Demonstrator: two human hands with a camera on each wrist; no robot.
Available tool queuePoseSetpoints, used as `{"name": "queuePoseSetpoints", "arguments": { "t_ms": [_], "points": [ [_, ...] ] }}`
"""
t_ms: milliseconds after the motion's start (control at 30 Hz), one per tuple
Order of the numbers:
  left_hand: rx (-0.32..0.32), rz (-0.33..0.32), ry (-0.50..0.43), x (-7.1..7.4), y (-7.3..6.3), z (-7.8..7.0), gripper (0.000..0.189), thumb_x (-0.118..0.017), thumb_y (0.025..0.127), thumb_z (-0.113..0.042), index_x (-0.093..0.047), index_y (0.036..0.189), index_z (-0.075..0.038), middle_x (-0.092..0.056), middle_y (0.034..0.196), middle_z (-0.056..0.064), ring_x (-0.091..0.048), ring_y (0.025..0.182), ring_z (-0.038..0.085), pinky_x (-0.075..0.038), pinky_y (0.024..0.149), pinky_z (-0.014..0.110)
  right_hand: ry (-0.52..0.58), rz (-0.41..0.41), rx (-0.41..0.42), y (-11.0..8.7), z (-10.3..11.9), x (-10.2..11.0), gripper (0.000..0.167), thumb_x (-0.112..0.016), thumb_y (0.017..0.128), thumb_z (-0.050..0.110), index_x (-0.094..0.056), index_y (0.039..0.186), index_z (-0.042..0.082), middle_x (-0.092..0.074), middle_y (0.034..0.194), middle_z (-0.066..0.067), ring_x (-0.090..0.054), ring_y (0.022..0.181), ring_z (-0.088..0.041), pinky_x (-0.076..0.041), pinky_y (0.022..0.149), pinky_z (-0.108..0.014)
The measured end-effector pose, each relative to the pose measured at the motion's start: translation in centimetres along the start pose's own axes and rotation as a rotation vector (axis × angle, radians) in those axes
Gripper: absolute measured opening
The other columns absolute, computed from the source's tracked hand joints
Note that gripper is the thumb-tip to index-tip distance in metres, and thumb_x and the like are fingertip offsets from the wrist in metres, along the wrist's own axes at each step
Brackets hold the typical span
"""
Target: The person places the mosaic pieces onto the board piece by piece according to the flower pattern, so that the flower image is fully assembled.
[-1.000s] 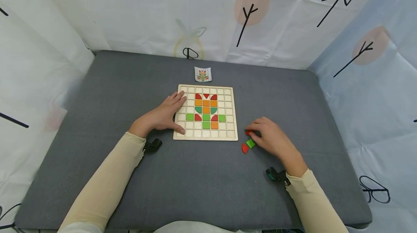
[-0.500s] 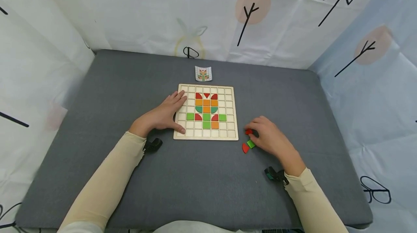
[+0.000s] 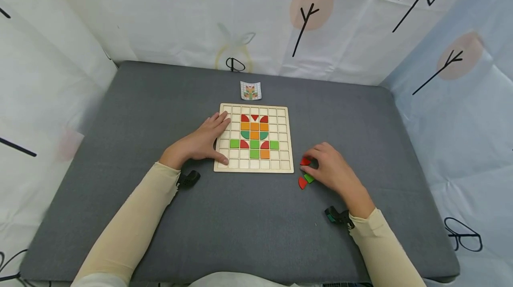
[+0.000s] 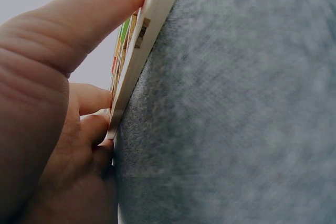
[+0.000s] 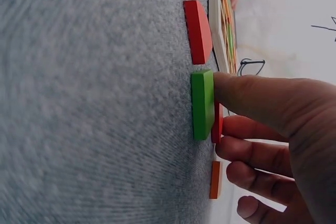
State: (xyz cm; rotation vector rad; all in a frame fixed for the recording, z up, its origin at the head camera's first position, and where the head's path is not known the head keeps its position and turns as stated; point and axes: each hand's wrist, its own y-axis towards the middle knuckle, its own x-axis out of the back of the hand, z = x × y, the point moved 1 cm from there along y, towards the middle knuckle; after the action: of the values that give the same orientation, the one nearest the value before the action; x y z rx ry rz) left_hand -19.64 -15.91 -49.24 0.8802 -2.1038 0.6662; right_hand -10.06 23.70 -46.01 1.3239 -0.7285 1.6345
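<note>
A square wooden grid board (image 3: 282, 140) bears red, orange, green and teal flat tiles in its middle cells. My left hand (image 3: 200, 140) rests on its left side, fingers spread over the border and thumb near the lower left corner. To the right of the board, my right hand (image 3: 334, 169) has thumb and fingertips at a red tile (image 3: 305, 161), pinching it low over the table. Below the thumb lie a green square tile (image 3: 308, 178) and a red rounded tile (image 3: 302, 183). In the right wrist view, an orange tile (image 5: 215, 179) shows beneath the curled fingers.
A small pattern card (image 3: 250, 91) lies behind the board on the grey table (image 3: 256, 215). White printed curtains (image 3: 192, 15) stand round the far and side edges. Each wrist carries a black camera, such as the left wrist camera (image 3: 189, 179).
The red tile at my right fingertips has come further into sight, shifting slightly left, and the thumb has moved over part of the green tile. My left hand stays on the board.
</note>
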Motion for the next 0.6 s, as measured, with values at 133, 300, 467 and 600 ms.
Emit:
{"name": "queuePoseSetpoints", "arguments": {
  "t_ms": [133,300,467,600],
  "points": [
    [-0.001,-0.001,0.0,0.01,-0.02,-0.01,0.139,-0.098,0.077,-0.053,-0.013,0.173,-0.001,0.002,0.181,0.015,0.01,0.165,0.036,0.001,0.131,0.055,-0.012,-0.009,0.011,0.08,0.02,-0.26,0.024,-0.093,0.089,0.02,-0.082,0.106,0.006,-0.075,0.105,-0.007,-0.063,0.099,-0.029,-0.055,0.086,-0.048],
    [0.0,-0.004,-0.003,0.01,-0.09,-0.12,0.139,-0.099,0.077,-0.052,-0.013,0.173,-0.001,0.002,0.181,0.016,0.01,0.165,0.036,0.0,0.131,0.055,-0.012,-0.025,0.026,0.17,0.03,-0.51,0.019,-0.091,0.09,0.015,-0.081,0.104,0.007,-0.074,0.104,-0.006,-0.063,0.098,-0.028,-0.055,0.085,-0.048],
    [0.003,-0.003,-0.005,-0.02,0.0,-0.12,0.139,-0.099,0.077,-0.053,-0.014,0.173,-0.002,0.002,0.182,0.015,0.01,0.165,0.036,-0.001,0.131,0.056,0.001,-0.04,0.03,0.2,0.1,-0.49,0.019,-0.09,0.09,0.014,-0.081,0.105,0.007,-0.074,0.103,-0.006,-0.062,0.097,-0.027,-0.055,0.084,-0.047],
    [0.006,-0.001,-0.008,0.01,-0.07,-0.07,0.139,-0.099,0.077,-0.053,-0.014,0.173,-0.001,0.003,0.182,0.014,0.01,0.165,0.036,-0.001,0.131,0.056,0.009,-0.059,0.047,0.45,0.41,-0.35,0.019,-0.09,0.09,0.014,-0.081,0.105,0.007,-0.073,0.103,-0.005,-0.061,0.098,-0.026,-0.055,0.084,-0.047]
  ]
}}
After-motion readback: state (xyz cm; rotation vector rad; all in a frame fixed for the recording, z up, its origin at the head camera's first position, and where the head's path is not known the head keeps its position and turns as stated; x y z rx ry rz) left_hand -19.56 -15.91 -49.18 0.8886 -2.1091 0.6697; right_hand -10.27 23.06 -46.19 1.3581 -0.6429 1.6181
